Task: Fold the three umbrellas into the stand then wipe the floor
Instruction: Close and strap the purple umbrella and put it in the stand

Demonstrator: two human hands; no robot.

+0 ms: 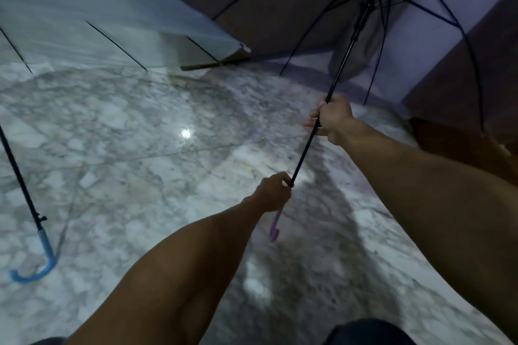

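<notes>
An open see-through purple umbrella (420, 36) fills the upper right, its black shaft slanting down toward me. My left hand (273, 190) grips the purple hooked handle (275, 228) at its top end. Higher up the shaft, my right hand (332, 117) is curled round the black rod. A second open umbrella (84, 8), clear with a blue tint, covers the upper left. Its black shaft ends in a blue hooked handle (42, 260) at the left edge, just above the floor. No third umbrella and no stand can be made out.
The floor (140, 148) is glossy grey-white marble with a bright lamp reflection (185, 133). A pale board or box edge (213, 63) lies under the clear umbrella's rim. Dark wooden furniture (462, 87) stands at the right behind the purple canopy.
</notes>
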